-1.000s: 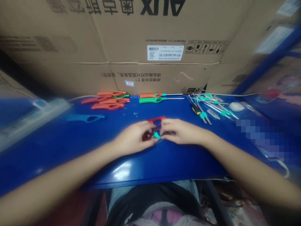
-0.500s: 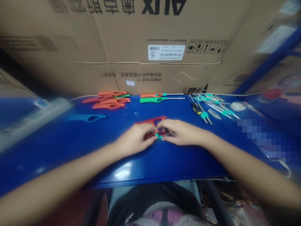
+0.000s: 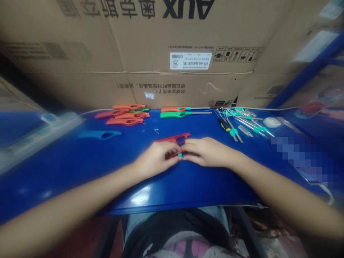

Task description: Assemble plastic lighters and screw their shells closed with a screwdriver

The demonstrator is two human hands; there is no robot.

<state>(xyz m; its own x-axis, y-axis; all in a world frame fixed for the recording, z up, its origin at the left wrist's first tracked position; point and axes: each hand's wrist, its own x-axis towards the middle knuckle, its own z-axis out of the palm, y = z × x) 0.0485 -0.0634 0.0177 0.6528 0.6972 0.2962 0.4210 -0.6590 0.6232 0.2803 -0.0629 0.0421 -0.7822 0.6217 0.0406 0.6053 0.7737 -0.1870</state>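
Note:
Between my two hands, low over the middle of the blue table, is a red lighter handle half (image 3: 172, 154) with a small green part (image 3: 180, 154) at it. My left hand (image 3: 154, 159) is closed on its left side, thumb below and fingers above. Close against it, my right hand (image 3: 208, 152) pinches the right end, fingertips nearly meeting the left ones. The fingers hide most of the piece. Just beyond them lies another red lighter handle half (image 3: 177, 137), partly covered by my left hand.
Orange lighter handles (image 3: 129, 116) lie at the back left, near a blue handle (image 3: 100, 134). Two assembled lighters (image 3: 177, 114) sit at the back centre. Metal lighter tubes (image 3: 248, 122) and a screwdriver (image 3: 223, 124) lie right. A cardboard box (image 3: 145, 43) stands behind.
My right fingers have drawn together and shifted slightly at the right end of the red half. Less of the green part shows. The other pieces lie as before.

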